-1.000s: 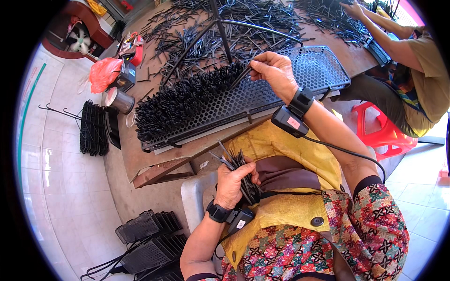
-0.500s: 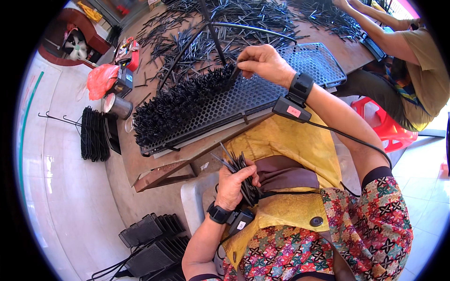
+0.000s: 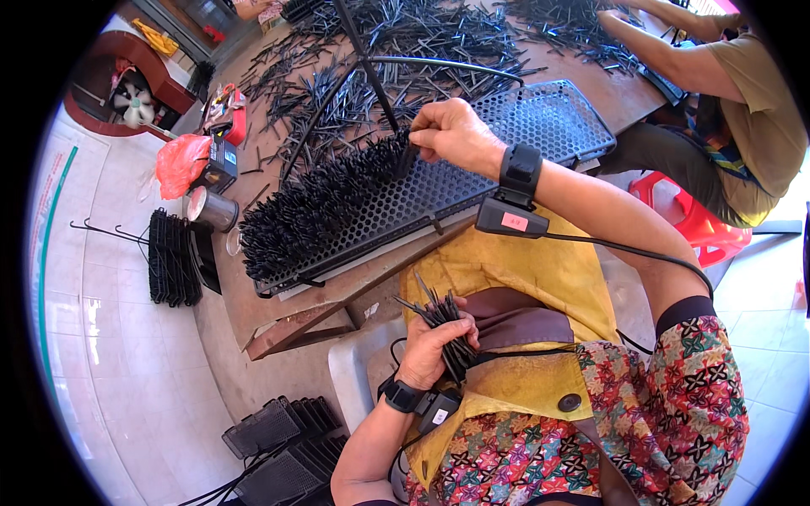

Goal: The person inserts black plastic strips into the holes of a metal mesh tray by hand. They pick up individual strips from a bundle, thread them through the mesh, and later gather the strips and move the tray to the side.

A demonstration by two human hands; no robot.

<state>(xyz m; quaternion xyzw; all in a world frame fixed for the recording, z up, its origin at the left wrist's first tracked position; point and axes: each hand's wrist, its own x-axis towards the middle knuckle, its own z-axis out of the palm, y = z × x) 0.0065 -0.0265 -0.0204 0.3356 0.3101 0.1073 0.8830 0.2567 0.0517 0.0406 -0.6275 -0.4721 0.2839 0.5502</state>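
Observation:
My left hand [image 3: 426,350] is closed around a bundle of thin black sticks [image 3: 454,337] in front of the yellow apron. My right hand [image 3: 456,135] is over the black perforated rack [image 3: 540,126], its fingertips pinching a black stick [image 3: 408,158] at the right end of the packed part. Dense rows of upright black sticks [image 3: 325,207] fill the rack's left portion, while bare holes show in the right portion. Behind my right fingers rises the rack's thin black frame [image 3: 371,76]; the pinched stick's lower end is hidden among the others.
Loose black sticks [image 3: 447,34] lie heaped across the brown table [image 3: 245,304]. A tin can [image 3: 213,209] and a red plastic bag [image 3: 181,164] stand at its left. More racks [image 3: 278,438] are on the floor. A co-worker [image 3: 734,93] sits at right by a red stool [image 3: 704,228].
My right hand has moved slightly left and down to the packed sticks, lowering the pinched stick among them. My left hand keeps its bundle; the whole view has shifted slightly.

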